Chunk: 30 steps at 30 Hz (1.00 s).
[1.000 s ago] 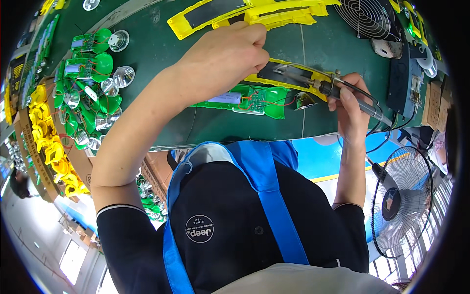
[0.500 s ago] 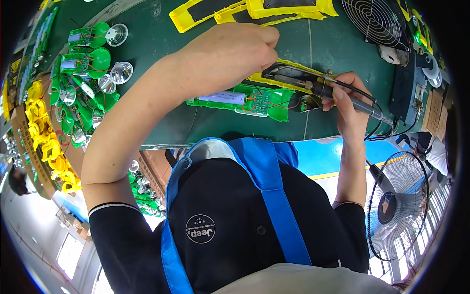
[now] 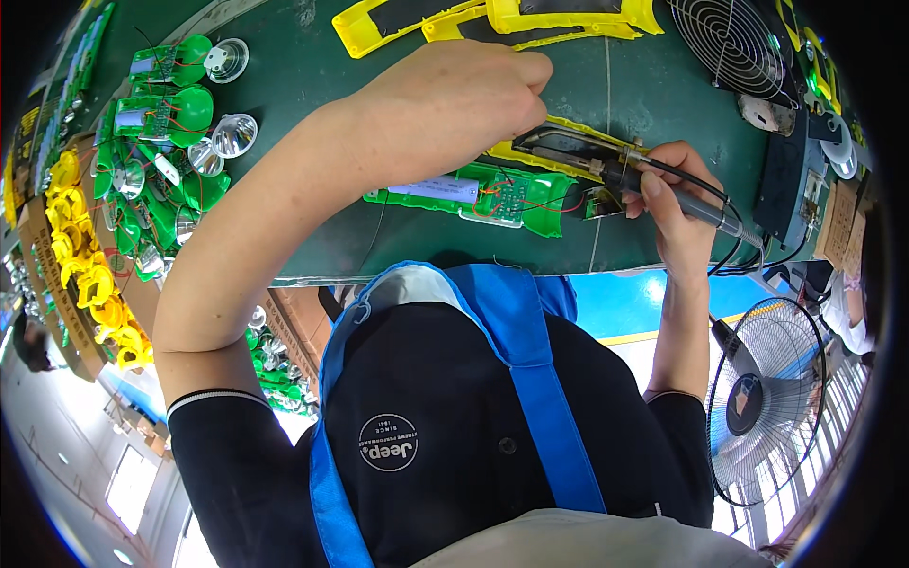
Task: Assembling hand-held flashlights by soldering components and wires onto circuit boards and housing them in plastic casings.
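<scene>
— What is the right hand [image 3: 676,201] doing?
— It is grasping a soldering iron [image 3: 620,176], which is slanting from right of the green housing [image 3: 511,201] to beyond it.
— And the left hand [image 3: 478,95]?
— It is curling beyond the green housing; I can't tell whether it is pinching anything.
— The yellow frame [image 3: 505,151]?
— Lying just beyond the green housing.

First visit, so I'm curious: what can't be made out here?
All in the head view:
Fingertips of the bare left hand, and anything they grip: hidden by the hand itself.
Left end of the dark-panelled yellow plastic frame: behind that hand.
Tip of the grey, black pen-shaped tool: too small.
Piled yellow plastic frames: cut by the top edge.
</scene>
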Motion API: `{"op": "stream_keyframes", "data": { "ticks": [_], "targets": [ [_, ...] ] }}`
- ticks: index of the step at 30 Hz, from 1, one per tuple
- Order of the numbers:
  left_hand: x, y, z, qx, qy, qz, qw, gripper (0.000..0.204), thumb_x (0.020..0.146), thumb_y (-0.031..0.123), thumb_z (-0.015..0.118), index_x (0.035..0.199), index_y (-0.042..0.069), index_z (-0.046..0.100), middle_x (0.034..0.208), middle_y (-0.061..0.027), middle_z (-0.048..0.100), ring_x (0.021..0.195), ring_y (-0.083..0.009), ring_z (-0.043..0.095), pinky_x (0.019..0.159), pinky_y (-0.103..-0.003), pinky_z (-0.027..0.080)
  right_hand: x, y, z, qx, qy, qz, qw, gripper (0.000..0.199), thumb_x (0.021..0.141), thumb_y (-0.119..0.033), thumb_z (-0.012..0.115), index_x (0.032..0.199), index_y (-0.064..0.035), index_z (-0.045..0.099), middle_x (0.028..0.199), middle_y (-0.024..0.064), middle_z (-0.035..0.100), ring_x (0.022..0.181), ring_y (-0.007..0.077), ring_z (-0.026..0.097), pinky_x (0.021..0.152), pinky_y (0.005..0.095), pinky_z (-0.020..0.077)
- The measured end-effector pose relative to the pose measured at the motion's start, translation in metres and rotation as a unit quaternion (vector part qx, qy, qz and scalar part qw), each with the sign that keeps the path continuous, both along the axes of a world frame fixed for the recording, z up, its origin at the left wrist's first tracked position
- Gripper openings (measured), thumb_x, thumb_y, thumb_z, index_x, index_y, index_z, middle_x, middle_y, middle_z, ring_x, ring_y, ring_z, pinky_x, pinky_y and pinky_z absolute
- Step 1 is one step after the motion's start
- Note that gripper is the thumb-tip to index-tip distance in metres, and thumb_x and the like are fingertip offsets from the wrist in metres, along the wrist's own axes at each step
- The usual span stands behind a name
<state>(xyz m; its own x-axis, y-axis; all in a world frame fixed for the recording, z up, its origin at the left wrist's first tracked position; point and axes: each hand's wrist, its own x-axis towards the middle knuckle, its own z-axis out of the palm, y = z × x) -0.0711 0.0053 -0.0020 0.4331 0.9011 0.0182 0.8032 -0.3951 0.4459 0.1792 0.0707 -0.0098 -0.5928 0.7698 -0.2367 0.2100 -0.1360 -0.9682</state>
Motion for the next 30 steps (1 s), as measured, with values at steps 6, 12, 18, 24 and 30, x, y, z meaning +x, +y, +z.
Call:
{"op": "stream_keyframes", "data": {
  "ticks": [6, 12, 18, 24, 30],
  "targets": [
    [0.001, 0.0, -0.001, 0.016, 0.001, -0.003, 1.0, 0.01, 0.077, 0.01, 0.058, 0.072, 0.004, 0.054, 0.083, -0.0073, 0.048, 0.081, -0.0263, 0.055, 0.068, -0.038, 0.045, 0.01, -0.004, -0.003, 0.012, 0.034, -0.044, 0.998, 0.02, 0.084, -0.014, 0.058, 0.091, 0.0033, 0.051, 0.069, 0.0094, 0.057, 0.057, 0.0137, 0.055, 0.053, 0.0251, 0.0463],
    [0.001, 0.0, 0.001, -0.005, 0.012, 0.003, 1.0, 0.009, 0.078, 0.01, 0.058, 0.074, 0.004, 0.054, 0.085, -0.0074, 0.049, 0.081, -0.0261, 0.055, 0.069, -0.038, 0.045, 0.014, -0.007, -0.008, 0.007, 0.052, -0.072, 0.996, 0.024, 0.085, -0.018, 0.056, 0.093, 0.0033, 0.05, 0.071, 0.0115, 0.056, 0.06, 0.0159, 0.055, 0.057, 0.0269, 0.0449],
    [0.003, 0.002, 0.005, -0.025, 0.007, 0.012, 1.0, 0.005, 0.075, 0.007, 0.058, 0.076, 0.003, 0.062, 0.084, -0.0087, 0.054, 0.081, -0.0267, 0.058, 0.072, -0.038, 0.047, 0.016, -0.01, -0.015, 0.008, 0.086, -0.091, 0.992, 0.025, 0.086, -0.02, 0.055, 0.094, 0.0029, 0.049, 0.071, 0.0114, 0.056, 0.06, 0.0156, 0.054, 0.059, 0.0259, 0.0439],
    [0.002, 0.001, 0.007, -0.028, -0.003, 0.011, 1.0, 0.008, 0.078, 0.009, 0.057, 0.074, 0.003, 0.06, 0.083, -0.0087, 0.053, 0.081, -0.0276, 0.057, 0.072, -0.039, 0.046, 0.02, -0.013, -0.025, 0.037, 0.137, -0.103, 0.985, 0.026, 0.087, -0.021, 0.056, 0.095, 0.0027, 0.048, 0.071, 0.0117, 0.056, 0.06, 0.0155, 0.053, 0.058, 0.0255, 0.0435],
    [0.002, 0.0, 0.006, -0.028, -0.001, 0.005, 1.0, 0.008, 0.079, 0.009, 0.056, 0.075, 0.003, 0.059, 0.085, -0.0081, 0.053, 0.082, -0.0268, 0.057, 0.072, -0.038, 0.047, 0.021, -0.015, -0.029, 0.054, 0.145, -0.104, 0.982, 0.027, 0.087, -0.021, 0.056, 0.095, 0.003, 0.048, 0.071, 0.0121, 0.055, 0.06, 0.0159, 0.053, 0.058, 0.0258, 0.0436]
  ]
}}
